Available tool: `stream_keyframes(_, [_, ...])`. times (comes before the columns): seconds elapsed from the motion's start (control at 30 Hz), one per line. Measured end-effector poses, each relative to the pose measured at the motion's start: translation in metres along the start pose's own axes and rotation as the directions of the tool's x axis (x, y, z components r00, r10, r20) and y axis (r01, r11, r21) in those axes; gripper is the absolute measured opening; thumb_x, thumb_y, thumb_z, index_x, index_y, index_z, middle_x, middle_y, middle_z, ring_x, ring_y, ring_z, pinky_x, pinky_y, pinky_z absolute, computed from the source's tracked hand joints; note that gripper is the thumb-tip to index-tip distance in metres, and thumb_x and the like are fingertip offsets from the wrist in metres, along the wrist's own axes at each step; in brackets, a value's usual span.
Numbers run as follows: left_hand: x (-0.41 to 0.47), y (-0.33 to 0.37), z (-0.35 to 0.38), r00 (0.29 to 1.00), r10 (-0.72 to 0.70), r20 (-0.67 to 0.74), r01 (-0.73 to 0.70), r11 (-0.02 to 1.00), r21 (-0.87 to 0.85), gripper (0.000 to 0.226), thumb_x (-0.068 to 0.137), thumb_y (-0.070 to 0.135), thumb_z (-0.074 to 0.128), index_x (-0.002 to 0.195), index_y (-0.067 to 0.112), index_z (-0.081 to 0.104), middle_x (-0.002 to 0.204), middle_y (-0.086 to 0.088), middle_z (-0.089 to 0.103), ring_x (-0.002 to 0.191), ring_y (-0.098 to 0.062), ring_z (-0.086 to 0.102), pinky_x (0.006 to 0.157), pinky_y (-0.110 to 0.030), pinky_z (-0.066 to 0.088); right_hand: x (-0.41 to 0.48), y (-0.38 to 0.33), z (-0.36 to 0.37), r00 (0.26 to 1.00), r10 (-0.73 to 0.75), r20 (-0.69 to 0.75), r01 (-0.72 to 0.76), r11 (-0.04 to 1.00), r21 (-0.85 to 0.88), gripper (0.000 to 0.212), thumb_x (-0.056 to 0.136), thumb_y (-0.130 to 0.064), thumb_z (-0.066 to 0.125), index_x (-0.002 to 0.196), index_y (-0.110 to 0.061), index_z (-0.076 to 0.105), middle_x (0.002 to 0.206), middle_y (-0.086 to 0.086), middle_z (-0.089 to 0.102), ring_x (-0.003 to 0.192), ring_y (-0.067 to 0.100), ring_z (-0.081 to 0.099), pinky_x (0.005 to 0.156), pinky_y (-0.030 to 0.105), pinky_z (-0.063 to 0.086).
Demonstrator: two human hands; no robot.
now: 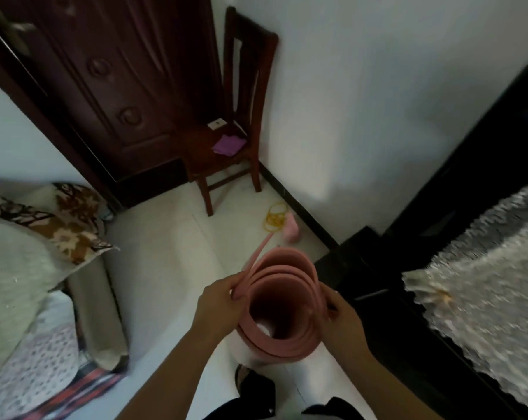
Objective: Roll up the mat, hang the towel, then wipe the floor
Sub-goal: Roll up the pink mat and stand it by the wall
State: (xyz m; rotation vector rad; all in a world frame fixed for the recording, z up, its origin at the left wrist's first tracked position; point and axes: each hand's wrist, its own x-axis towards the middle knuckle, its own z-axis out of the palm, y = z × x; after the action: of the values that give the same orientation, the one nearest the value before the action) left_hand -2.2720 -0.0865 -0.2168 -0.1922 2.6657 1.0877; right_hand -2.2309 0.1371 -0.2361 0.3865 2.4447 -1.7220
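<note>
A pink mat stands on end as a loose coil, and I look down into its open top. Its free outer edge trails away toward the far floor. My left hand pinches the coil's outer layers on the left side. My right hand grips the coil's right rim. A folded purple cloth lies on the seat of a wooden chair in the far corner. No towel hook or rail is visible.
A bed with a patterned pillow and bedding fills the left. Dark furniture with a lace cover stands at the right. Yellow rubber bands and a small pink object lie on the white floor by the wall. A dark door is behind.
</note>
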Motion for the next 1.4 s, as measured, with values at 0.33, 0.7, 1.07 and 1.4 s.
stream_keyframes(0.33, [0.143,-0.008,-0.088,0.998,0.024,-0.059,-0.022,0.999,0.039,0.040,0.086,0.030,0.056,0.125,0.040,0.056,0.117,0.014,0.065,0.100,-0.011,0.064,0.090,-0.027,0.048,0.143,-0.061,0.075,1.000,-0.007,-0.006,0.008,0.998,0.061,0.040,0.079,-0.016,0.073,0.117,-0.025,0.062,0.100,-0.005,0.069,0.088,0.009,0.065,0.066,0.007,0.046])
stream_keyframes(0.7, [0.342,0.022,-0.139,1.000,0.017,-0.022,-0.017,1.000,0.013,0.040,0.088,0.026,0.060,0.127,0.031,0.057,0.119,0.007,0.065,0.102,-0.015,0.063,0.093,-0.033,0.049,0.351,-0.116,0.112,0.999,0.018,0.039,-0.022,0.995,0.098,0.042,0.079,-0.017,0.074,0.112,-0.035,0.057,0.107,0.012,0.063,0.094,0.018,0.062,0.071,0.012,0.045])
stream_keyframes(1.07, [0.527,0.076,-0.162,0.989,0.075,0.125,-0.070,0.996,-0.050,0.044,0.086,0.016,0.061,0.127,0.031,0.054,0.113,0.007,0.065,0.093,-0.008,0.062,0.085,-0.026,0.051,0.511,-0.171,0.102,0.990,0.095,-0.101,-0.091,0.995,0.040,0.036,0.081,-0.004,0.068,0.108,-0.024,0.057,0.086,-0.012,0.063,0.070,-0.013,0.059,0.064,0.002,0.042])
stream_keyframes(1.4, [0.708,0.120,-0.170,0.877,0.283,0.388,-0.288,0.957,-0.048,0.050,0.081,0.009,0.061,0.127,0.030,0.056,0.112,0.007,0.064,0.098,-0.008,0.059,0.082,-0.021,0.044,0.610,-0.211,0.121,0.879,0.232,-0.418,-0.208,0.973,0.102,0.034,0.082,-0.012,0.068,0.108,-0.030,0.056,0.087,-0.021,0.060,0.074,-0.008,0.055,0.055,0.002,0.041])
